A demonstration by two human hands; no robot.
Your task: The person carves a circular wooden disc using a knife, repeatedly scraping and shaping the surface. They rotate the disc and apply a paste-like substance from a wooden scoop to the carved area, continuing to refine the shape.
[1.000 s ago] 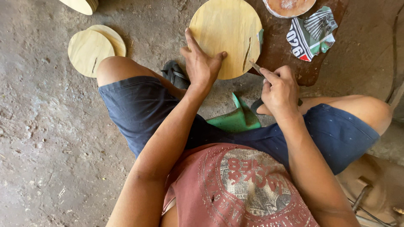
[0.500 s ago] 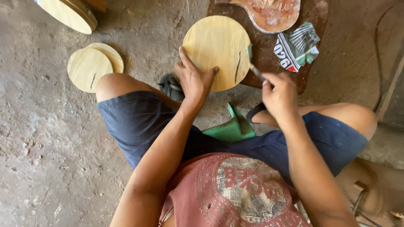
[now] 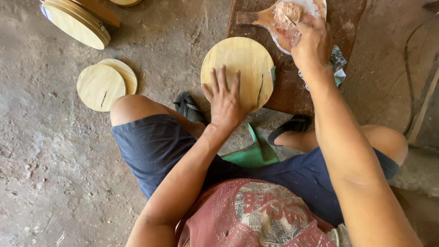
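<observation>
- The left hand (image 3: 225, 101) lies flat, fingers spread wide, pressing on the near edge of the round wooden disc (image 3: 238, 68).
- That disc rests on a dark brown board (image 3: 292, 87), just ahead of the knees.
- The right hand (image 3: 312, 43) reaches beyond the disc, pinching a thin stick (image 3: 291, 21) in the pinkish paste (image 3: 286, 13) on a paddle-shaped plate (image 3: 274, 32).
- Two more discs (image 3: 103, 84) lie well apart, on the floor at left.

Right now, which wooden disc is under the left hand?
The cracked disc on the brown board, under the left hand; the others lie on the floor.
</observation>
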